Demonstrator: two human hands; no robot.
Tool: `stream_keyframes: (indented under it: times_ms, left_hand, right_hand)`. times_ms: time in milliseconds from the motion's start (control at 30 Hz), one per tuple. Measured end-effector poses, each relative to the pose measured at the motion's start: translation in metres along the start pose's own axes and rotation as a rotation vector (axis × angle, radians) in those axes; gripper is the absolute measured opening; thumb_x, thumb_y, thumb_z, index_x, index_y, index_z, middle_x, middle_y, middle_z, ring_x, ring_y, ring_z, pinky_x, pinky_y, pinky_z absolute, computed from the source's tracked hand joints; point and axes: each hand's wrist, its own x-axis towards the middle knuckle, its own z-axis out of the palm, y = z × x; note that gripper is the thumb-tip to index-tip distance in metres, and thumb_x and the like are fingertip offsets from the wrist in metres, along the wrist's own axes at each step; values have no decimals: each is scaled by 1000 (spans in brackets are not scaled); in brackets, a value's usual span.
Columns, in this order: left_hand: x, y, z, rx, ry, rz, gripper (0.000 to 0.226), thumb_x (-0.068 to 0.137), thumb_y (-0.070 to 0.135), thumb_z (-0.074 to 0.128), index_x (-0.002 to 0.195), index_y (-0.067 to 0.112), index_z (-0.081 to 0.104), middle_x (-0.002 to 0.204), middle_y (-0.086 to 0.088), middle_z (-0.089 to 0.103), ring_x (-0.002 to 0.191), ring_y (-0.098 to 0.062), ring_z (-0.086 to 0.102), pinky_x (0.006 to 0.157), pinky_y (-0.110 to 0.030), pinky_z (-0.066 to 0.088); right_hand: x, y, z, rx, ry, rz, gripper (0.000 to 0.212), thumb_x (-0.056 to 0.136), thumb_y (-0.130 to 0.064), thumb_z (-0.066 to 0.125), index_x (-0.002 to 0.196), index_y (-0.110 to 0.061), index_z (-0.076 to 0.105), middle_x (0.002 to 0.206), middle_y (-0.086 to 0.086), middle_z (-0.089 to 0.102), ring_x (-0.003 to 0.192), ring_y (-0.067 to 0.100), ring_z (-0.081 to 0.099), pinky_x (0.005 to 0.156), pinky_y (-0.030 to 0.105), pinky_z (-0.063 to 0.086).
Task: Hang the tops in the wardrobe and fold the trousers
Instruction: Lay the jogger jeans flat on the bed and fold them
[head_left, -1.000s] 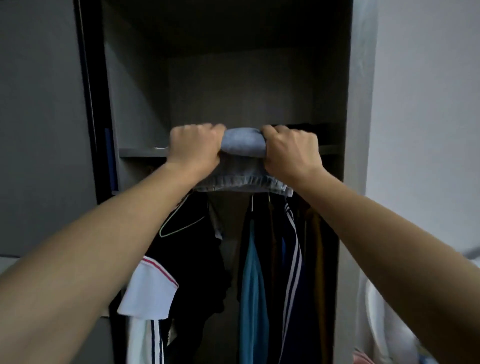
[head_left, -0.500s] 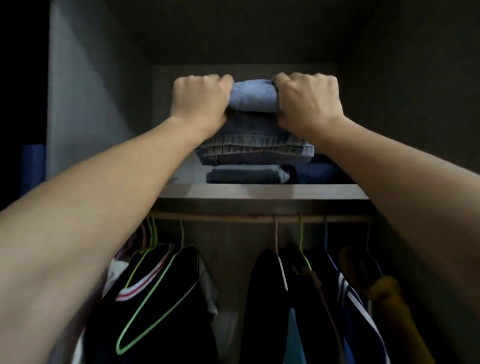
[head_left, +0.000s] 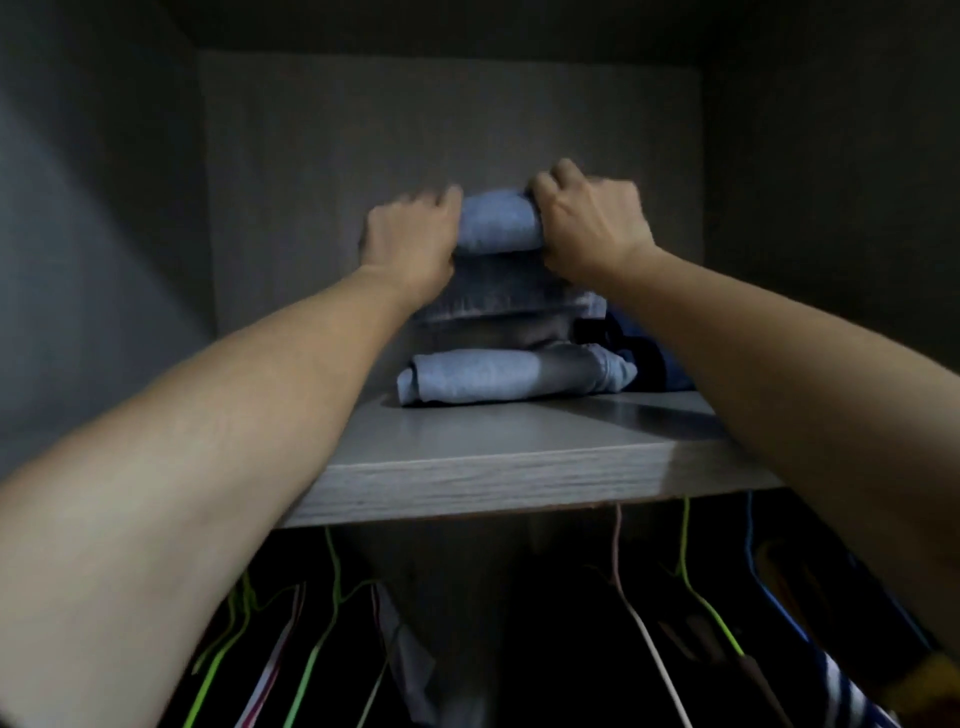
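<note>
You look into a dim grey wardrobe (head_left: 831, 156). A wood-grain shelf (head_left: 467, 483) spans it, with a plain back panel (head_left: 441, 119) behind. Light catches the shelf's front edge.

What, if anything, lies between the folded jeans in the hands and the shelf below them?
A folded light-blue garment lies on the shelf directly beneath the jeans that the left hand and right hand grip; they would land on it, not bare board.

Jeans (head_left: 496, 224) apparently down atop pile (head_left: 493, 378)
</note>
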Motion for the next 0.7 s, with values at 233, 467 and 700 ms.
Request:
stream_keyframes:
  times_ms: [233,467,700]
  left_hand:
    - [-18,10,15,-190,-724,145,35,79,21,64,113,17,56,103,-8,65,91,-29,62,84,-37,54]
    - [-29,14,-3,-177,-962,80,53,78,22,61,130,14,51,128,-13,53,114,-30,53,87,-33,44]
    - [-12,6,-34,-455,-256,-127,46,101,34,29,141,19,47,150,-11,42,135,-30,39,112,-46,26]
  right_hand:
    - [-26,-2,19,156,-675,-117,53,76,-45,72,121,-20,61,107,7,68,90,26,66,79,35,57]
    - [-43,-1,18,442,-958,78,97,60,-37,60,151,-18,33,147,15,40,131,38,44,105,49,43]
    - [-64,45,-10,478,-452,202,53,100,-38,39,150,-20,40,153,14,40,139,32,39,113,41,34]
